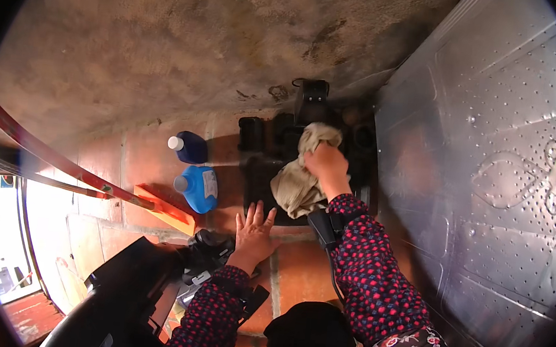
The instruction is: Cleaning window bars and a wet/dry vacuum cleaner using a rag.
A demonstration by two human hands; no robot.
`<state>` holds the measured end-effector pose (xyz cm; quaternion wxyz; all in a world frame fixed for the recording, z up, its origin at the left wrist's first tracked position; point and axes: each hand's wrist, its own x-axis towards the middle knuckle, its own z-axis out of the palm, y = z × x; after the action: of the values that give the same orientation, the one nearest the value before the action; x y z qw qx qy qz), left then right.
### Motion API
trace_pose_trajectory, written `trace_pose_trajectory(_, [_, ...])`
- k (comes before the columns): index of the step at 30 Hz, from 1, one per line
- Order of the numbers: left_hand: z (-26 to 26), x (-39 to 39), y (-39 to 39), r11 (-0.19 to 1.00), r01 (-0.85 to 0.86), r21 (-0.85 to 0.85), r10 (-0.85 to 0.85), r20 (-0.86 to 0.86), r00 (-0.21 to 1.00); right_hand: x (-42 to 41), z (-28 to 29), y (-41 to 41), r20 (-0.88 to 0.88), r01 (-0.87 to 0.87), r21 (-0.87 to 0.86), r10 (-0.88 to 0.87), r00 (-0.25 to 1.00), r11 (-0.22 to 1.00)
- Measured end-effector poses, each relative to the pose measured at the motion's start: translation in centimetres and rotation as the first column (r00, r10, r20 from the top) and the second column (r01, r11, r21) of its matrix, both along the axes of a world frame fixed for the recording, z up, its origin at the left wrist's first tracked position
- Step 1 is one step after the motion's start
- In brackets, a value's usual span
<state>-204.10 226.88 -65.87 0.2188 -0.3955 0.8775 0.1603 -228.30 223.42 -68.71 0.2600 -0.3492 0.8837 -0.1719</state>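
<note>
A crumpled beige cloth (296,188) is bunched in my right hand (329,166), over a group of black objects on the tiled floor by the wall. Part of the cloth sticks up past my fingers. Beneath it lies a flat black item (261,182), its kind unclear. An upright black device (311,99) with a cable loop stands just beyond the cloth. My left hand (253,236) has its fingers spread, palm down, at the near edge of the flat black item, and holds nothing. A black strap-like thing lies at my right forearm.
Left of the black objects are a dark blue bottle (194,148) with a white cap and a bright blue bottle (202,190). An orange broom or dustpan-like head (166,210) on a red pole lies further left. A dented metal panel (459,166) rises at right, a rough wall (170,37) ahead.
</note>
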Motion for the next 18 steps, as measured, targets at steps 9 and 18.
trace_pose_trajectory(9, [0.3, 0.8, -0.3, 1.0, -0.014, 0.02, 0.013, 0.043, 0.999, 0.7, 1.2, 1.5, -0.373, -0.02, -0.347, -0.119, 0.92, 0.938])
trace_pose_trajectory(18, [0.4, 0.0, 0.0, 1.0, -0.018, 0.004, 0.018, 0.019, 1.0, 1.0, -1.6, -2.0, -0.158, 0.153, -0.146, -0.176, 0.972, 0.977])
